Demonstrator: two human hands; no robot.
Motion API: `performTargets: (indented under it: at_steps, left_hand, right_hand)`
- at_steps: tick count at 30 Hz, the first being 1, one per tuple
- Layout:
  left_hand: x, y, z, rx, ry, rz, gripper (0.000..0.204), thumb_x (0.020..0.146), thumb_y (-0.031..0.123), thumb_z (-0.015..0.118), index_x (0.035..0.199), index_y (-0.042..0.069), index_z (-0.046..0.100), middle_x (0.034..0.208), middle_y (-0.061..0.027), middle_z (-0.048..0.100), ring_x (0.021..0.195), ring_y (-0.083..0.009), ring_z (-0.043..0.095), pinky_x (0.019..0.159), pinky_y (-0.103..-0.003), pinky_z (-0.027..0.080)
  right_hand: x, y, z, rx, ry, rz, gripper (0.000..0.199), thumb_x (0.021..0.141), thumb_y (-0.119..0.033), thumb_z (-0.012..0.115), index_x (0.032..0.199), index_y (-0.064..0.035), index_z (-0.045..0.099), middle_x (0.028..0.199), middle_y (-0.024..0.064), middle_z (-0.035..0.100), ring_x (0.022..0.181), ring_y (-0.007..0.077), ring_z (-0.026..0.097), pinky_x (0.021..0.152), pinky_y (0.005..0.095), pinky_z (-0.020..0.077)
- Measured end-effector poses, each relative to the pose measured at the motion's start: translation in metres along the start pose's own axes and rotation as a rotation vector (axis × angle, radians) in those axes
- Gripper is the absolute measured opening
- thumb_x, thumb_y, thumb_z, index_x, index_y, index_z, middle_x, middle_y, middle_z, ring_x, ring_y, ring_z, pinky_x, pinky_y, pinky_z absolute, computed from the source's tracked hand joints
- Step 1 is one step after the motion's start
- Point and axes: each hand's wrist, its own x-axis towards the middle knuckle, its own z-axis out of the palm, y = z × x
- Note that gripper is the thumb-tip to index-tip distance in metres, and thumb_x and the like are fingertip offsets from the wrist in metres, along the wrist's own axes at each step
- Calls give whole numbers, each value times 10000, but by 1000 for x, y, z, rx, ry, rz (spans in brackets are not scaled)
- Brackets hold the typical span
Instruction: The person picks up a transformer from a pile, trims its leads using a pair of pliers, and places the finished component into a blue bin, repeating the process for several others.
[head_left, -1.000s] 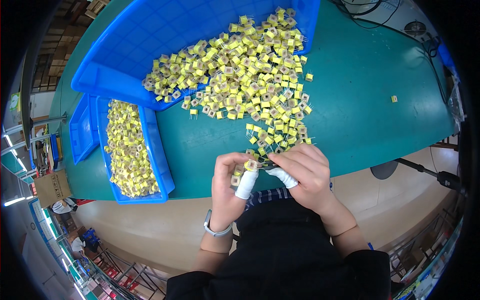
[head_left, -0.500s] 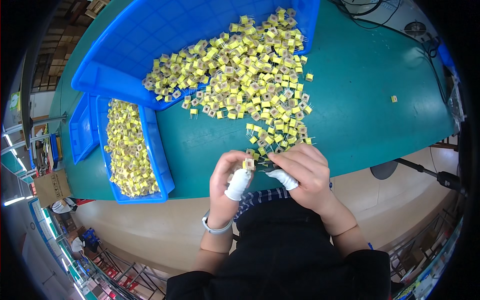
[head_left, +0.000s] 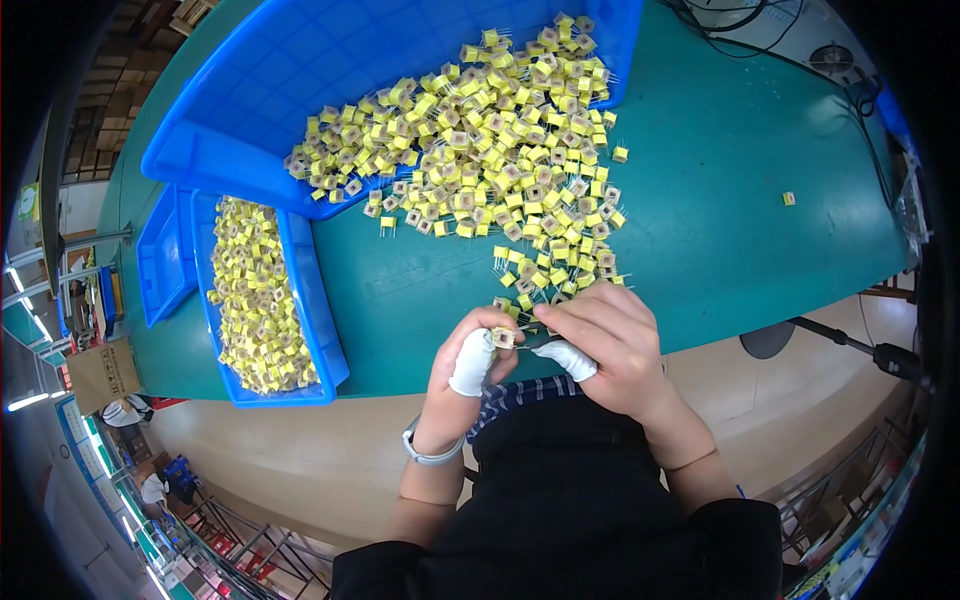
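My left hand (head_left: 466,362), thumb wrapped in white tape, pinches a small yellow-taped transformer (head_left: 503,338) with a pale core. In my right hand (head_left: 612,345), whose thumb is also taped, is a slim dark tool (head_left: 545,341) that looks like tweezers. Its thin tips point left and reach the side of the held transformer. Most of the tool is covered by the fingers. Just beyond both hands spreads a loose pile of similar yellow transformers (head_left: 520,170) with wire pins, spilling out of a large tipped blue bin (head_left: 270,95).
At the left, a blue tray (head_left: 333,360) is filled with more transformers, and a smaller blue tray (head_left: 168,255) sits beside it. One single transformer (head_left: 789,199) lies far right on the green table (head_left: 720,230). Cables (head_left: 868,130) and a pale device (head_left: 800,40) occupy the far right corner.
My left hand has turned the transformer and moved it slightly down and right, closer to the tool's tips. My right hand has barely moved.
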Motion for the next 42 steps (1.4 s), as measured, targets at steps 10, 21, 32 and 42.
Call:
performTargets:
  at_steps: [10,21,32,42]
  left_hand:
    - [0,-1,1,35,12,-24,269,1078,242,548,1211,8,557,975,-68,537,693,-99,434,621,-232,338]
    - [7,5,-18,552,247,222,210,1020,194,710,1143,31,660,924,-7,583,748,-52,482,616,-212,361]
    - [18,15,-5,1123,221,103,359,845,23,831,1191,41,737,789,-55,558,663,-167,516,624,-317,464]
    - [10,15,-8,487,187,75,255,980,71,750,1203,-11,658,1086,-85,759,990,-147,703,891,-283,550]
  right_hand:
    - [-2,0,1,-22,-8,-1,351,741,-93,822,1086,-30,805,925,83,761,800,270,696,694,378,522]
    - [-2,2,-3,-11,48,35,371,767,-152,849,1095,12,793,883,97,737,777,276,674,692,383,530]
    - [-2,2,-4,-5,49,38,389,768,-174,860,1103,13,793,884,99,738,781,278,671,699,382,530]
    - [-2,2,-3,-11,38,40,384,778,-179,855,1106,10,792,886,96,736,779,275,672,698,379,527]
